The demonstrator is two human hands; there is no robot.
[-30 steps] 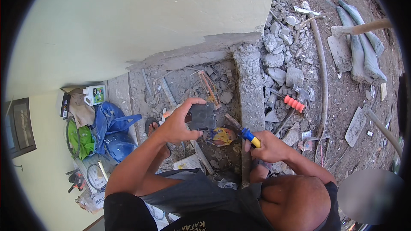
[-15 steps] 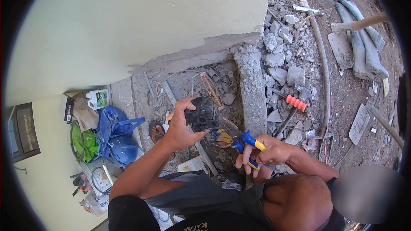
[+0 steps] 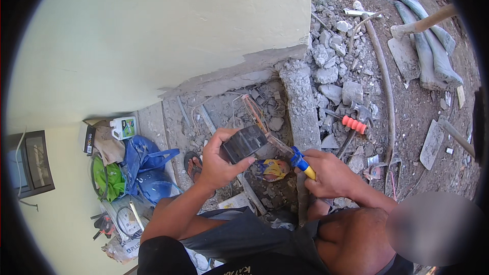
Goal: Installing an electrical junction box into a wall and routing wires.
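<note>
Head view: person crouched over a dug-out pit, work near mid-frame.
Left hand: left hand (image 3: 216,162) closed round the black box (image 3: 244,144), fingers on its upper edge, thumb on the lower. Probably gripped from the left so the right end stays clear.
Black box: just left of frame centre, held up over the pit, tilted, ribbed face in view. Likely raised for a better look and easier reach.
Right hand: right hand (image 3: 331,172) wrapped round the blue-and-yellow handle of the pliers (image 3: 300,162).
Pliers: right of centre, brown head angled up-left at the box's right end. Touching or just beside, can't tell. Jaw opening not readable. Rear grip likely for leverage.
Concrete ledge: concrete ledge (image 3: 301,102) runs along the pit's right side, dividing it from the rubble (image 3: 331,74) at upper right.
Hammer: hammer (image 3: 355,125) with orange grip lies on that rubble, right of centre; seems parked within reach.
Blue bag: blue bag (image 3: 145,153) at left, well apart from both hands; looks stowed out of the way.
</note>
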